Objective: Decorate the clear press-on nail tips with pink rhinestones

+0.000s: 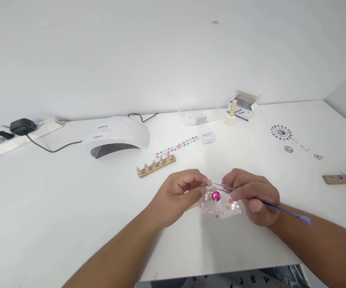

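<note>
L. hand (185,188) nearer: sm. patterned piece (209,182) at index tip; thumb close below, pinched or merely resting, can't tell; R. hand (255,196): fingers pinching tweezers (283,210), tines apart, tips just R. of piece, contact unclear; long axis slopes from there back past R. wrist; pink gem (216,196) just R. of L. thumb.

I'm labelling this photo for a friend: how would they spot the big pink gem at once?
On the white table, look between the person's left hand and right hand. Just below the tips of the tweezers is a round, bright pink gem. It is much larger and deeper in colour than the small pale pieces curving below it.
</note>
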Motion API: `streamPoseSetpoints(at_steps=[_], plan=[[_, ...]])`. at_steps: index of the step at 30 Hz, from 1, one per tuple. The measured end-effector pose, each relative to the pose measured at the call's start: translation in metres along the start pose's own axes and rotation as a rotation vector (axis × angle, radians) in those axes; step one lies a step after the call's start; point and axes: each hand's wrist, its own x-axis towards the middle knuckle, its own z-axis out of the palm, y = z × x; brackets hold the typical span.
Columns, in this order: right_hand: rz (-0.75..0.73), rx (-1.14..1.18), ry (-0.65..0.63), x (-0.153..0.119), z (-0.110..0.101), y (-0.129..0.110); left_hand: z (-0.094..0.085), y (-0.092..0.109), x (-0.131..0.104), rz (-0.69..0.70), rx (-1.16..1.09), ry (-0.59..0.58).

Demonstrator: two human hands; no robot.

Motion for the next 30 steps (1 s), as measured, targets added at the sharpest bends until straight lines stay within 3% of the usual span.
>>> streamPoseSetpoints(at_steps=[8, 23, 30], plan=[[0.005, 0.024, 0.040, -0.0018, 0.0012, 0.0012, -0.0011, -0.0012, -0.0025, 0.174, 0.060, -0.001], [0.064, 0.075, 0.098, 0.0003, 0.0049, -0.0011, -0.0024, -0.0034, -0.0026, 0.298, 0.118, -0.017], [0.110, 0.132, 0.139, 0.0015, 0.0077, -0.0016, -0.0017, -0.0033, -0.0028, 0.271, 0.114, -0.014]])
